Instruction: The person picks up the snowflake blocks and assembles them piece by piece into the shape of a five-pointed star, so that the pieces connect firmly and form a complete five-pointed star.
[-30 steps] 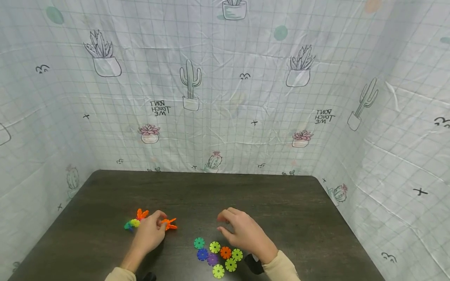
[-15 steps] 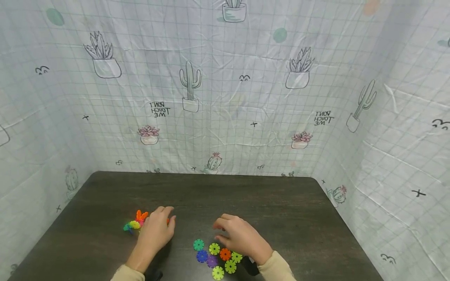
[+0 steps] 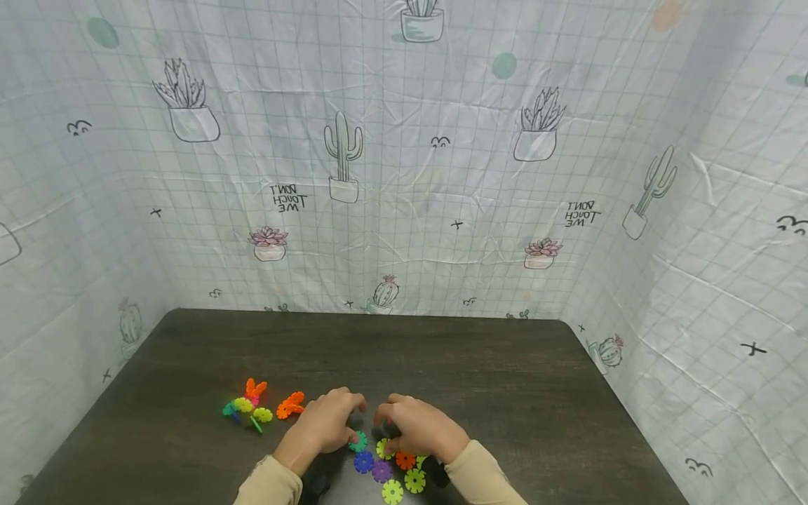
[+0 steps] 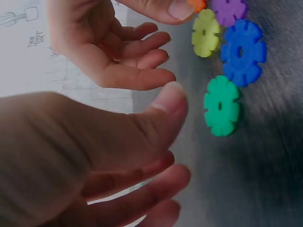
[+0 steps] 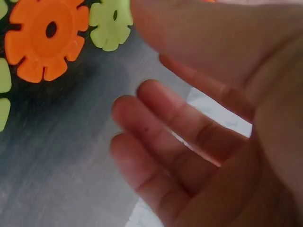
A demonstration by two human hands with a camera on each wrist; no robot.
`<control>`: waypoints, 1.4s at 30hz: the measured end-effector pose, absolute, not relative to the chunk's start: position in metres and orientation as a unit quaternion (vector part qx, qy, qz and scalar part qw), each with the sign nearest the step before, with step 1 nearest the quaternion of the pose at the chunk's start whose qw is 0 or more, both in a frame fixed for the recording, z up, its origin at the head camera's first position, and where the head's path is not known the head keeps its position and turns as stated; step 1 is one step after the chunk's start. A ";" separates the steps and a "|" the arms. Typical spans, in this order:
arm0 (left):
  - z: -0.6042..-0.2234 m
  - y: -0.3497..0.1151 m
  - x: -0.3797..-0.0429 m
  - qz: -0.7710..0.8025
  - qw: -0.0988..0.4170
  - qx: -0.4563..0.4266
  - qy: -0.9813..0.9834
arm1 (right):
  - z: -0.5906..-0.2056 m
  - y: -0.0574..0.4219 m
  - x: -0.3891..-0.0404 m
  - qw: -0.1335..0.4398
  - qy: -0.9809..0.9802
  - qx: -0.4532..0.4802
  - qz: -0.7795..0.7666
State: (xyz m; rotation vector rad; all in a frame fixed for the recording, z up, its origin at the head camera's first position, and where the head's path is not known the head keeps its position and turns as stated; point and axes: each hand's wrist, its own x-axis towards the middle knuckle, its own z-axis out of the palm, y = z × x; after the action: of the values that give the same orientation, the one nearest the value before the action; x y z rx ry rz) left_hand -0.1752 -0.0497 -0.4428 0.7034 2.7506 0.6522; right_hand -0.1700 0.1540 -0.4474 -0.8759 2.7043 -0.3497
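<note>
Several notched, flower-shaped plastic discs lie flat between and below my hands in the head view. Among them are a green disc (image 3: 360, 443), a blue disc (image 3: 361, 465), a purple disc (image 3: 379, 475) and an orange disc (image 5: 33, 38); the others are yellow-green (image 3: 410, 484). My left hand (image 3: 323, 422) hovers beside the green disc, its thumb near that disc's edge, with nothing held. Over the upper right of the group is my right hand (image 3: 421, 426). Its fingers are loosely bent and hold nothing; the thumb is near a yellow-green disc (image 5: 110, 35).
Left of my left hand sits a piece of joined orange discs (image 3: 289, 407). Farther left lies a multicoloured cluster of discs (image 3: 243, 405), with a green disc on edge (image 3: 256, 424) beside it. A printed cloth (image 3: 404, 231) surrounds the dark table (image 3: 480, 358).
My left hand has let go of the orange piece and moved right to the loose discs, leaving that piece on the table. My right hand has shifted slightly left and lower.
</note>
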 end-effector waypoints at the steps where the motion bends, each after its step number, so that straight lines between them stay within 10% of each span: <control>1: -0.445 -0.049 -0.176 0.219 0.119 0.238 0.938 | -0.449 0.154 -0.171 0.144 0.935 -0.302 -0.119; 33: -0.470 -0.055 -0.185 0.309 0.172 0.255 0.900 | -0.463 0.160 -0.181 0.215 0.910 -0.251 -0.250; 42: -0.444 -0.052 -0.179 0.509 0.100 0.244 0.820 | -0.448 0.178 -0.182 -0.059 0.878 -0.292 -0.375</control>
State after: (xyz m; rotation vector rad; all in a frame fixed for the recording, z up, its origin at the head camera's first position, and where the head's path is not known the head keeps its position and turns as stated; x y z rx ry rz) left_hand -0.1790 -0.0524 -0.4443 0.7208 2.4230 1.5046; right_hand -0.1818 0.1776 -0.4477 -0.9526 2.8666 -1.2260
